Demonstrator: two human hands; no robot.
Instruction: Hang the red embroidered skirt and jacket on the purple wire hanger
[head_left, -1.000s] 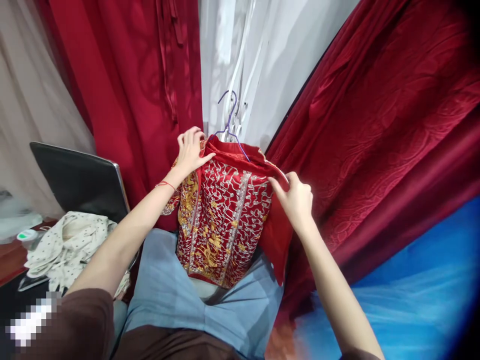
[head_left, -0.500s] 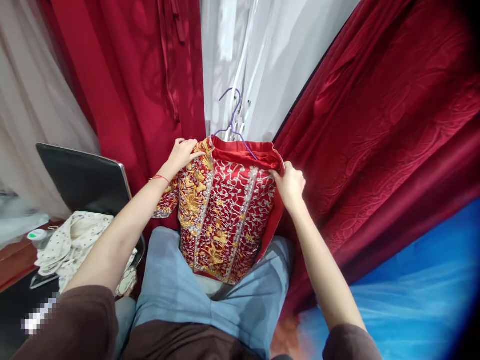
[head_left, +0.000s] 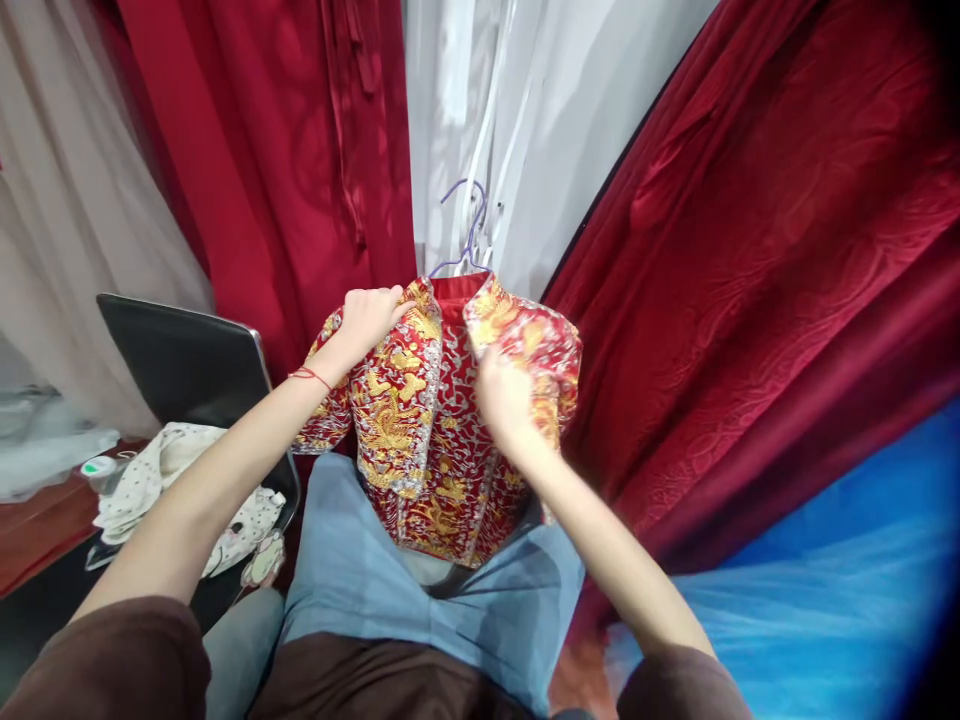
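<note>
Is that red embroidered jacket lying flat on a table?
No, the red embroidered jacket hangs on a purple hanger, and the left hand and right hand hold its front.

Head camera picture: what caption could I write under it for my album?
Left hand and right hand on a red embroidered jacket on a purple hanger, over the lap.
</note>
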